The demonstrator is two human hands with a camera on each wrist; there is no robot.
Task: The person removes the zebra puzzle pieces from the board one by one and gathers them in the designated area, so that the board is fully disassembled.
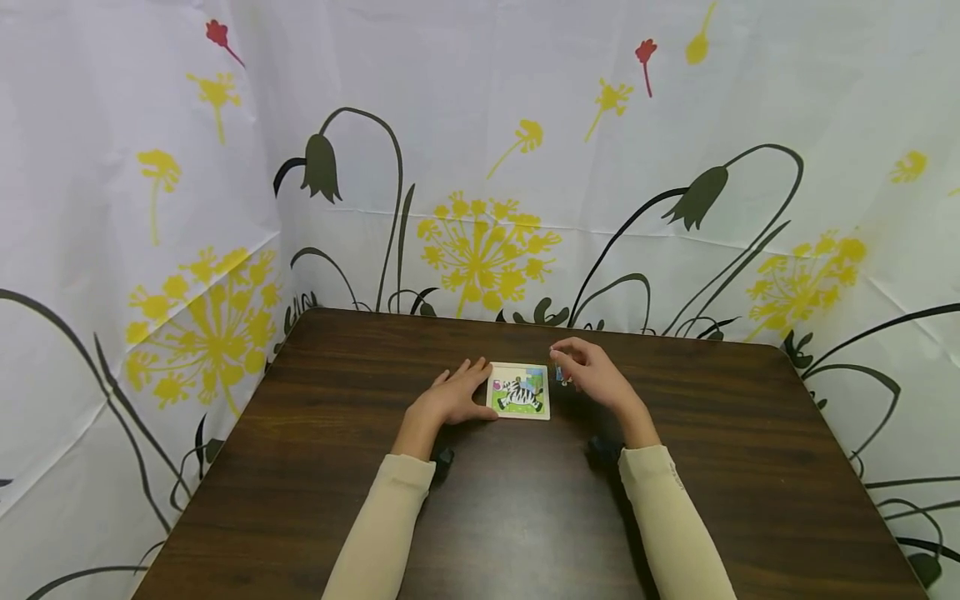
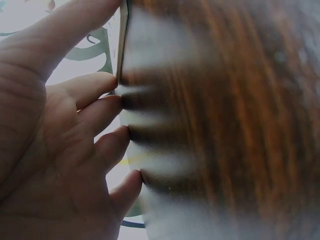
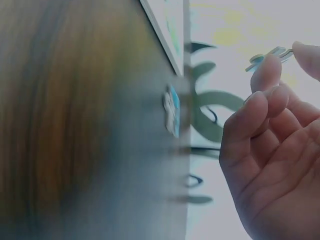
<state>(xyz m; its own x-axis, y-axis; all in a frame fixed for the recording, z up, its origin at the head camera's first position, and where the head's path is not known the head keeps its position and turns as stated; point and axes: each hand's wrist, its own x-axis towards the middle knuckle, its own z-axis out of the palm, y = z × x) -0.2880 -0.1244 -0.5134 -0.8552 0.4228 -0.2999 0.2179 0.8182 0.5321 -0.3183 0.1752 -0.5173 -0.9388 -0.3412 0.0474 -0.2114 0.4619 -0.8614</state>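
A square wooden puzzle board [image 1: 504,371] with a zebra picture lies flat on the table. Its upper left part shows bare cream wood. My left hand [image 1: 451,397] rests at the board's left side, fingers spread, thumb by the near left corner; the left wrist view shows the fingertips [image 2: 119,136] on the tabletop. Right of the board, my right hand [image 1: 596,372] is raised above the table. Between thumb and finger it pinches a small thin puzzle piece [image 3: 256,60], seen edge-on. Below it another puzzle piece [image 3: 171,111] with a blue face lies on the table.
The dark wooden table [image 1: 525,517] reaches back to a white curtain [image 1: 450,67] printed with yellow, red and green flowers. Dark objects, perhaps the wrist cameras [image 1: 602,451], sit beneath both wrists.
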